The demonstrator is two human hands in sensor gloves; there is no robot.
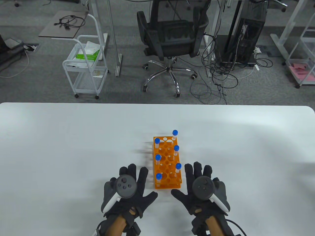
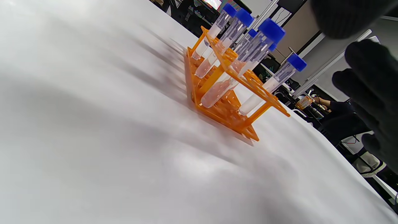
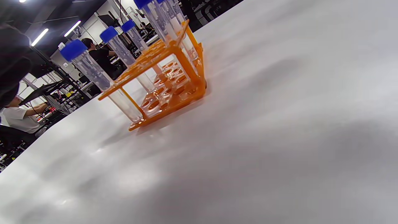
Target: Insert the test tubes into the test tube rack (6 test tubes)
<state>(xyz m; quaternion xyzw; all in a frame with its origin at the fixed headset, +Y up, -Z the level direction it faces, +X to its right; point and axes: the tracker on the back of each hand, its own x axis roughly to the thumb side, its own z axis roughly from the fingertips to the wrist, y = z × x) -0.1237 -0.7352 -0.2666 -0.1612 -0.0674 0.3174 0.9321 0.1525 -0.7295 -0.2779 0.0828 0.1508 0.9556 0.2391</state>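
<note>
- The orange test tube rack [image 1: 167,164] stood on the white table [image 1: 61,147], near the front edge and roughly midway across; its long side ran away from the person.
- Six test tubes with blue caps stood in the rack, three along the left side and three along the right; on the left, the far tube [image 1: 157,143], the middle tube [image 1: 158,159] and the near tube [image 1: 159,178]; on the right, the far-corner tube [image 1: 174,135], the next tube [image 1: 176,150] and the nearest right tube [image 1: 178,169].
- In the left wrist view the rack [image 2: 224,90] showed tubes with a pale filling in their lower part; the tubes leaned slightly in their holes.
- The left hand [image 1: 128,194] lay just left of the rack's near end, fingers spread flat, grasping nothing; a round tracker [image 1: 126,186] sat on its back.
- The right hand [image 1: 203,191] lay just right of the rack's near end, likewise released with fingers spread, grasping nothing; its own tracker [image 1: 203,188] sat on its back.
- Neither hand touched the rack.
- Beyond the table stood a black office chair [image 1: 172,36] and a white wire cart [image 1: 86,66]; cables lay on the grey floor.
</note>
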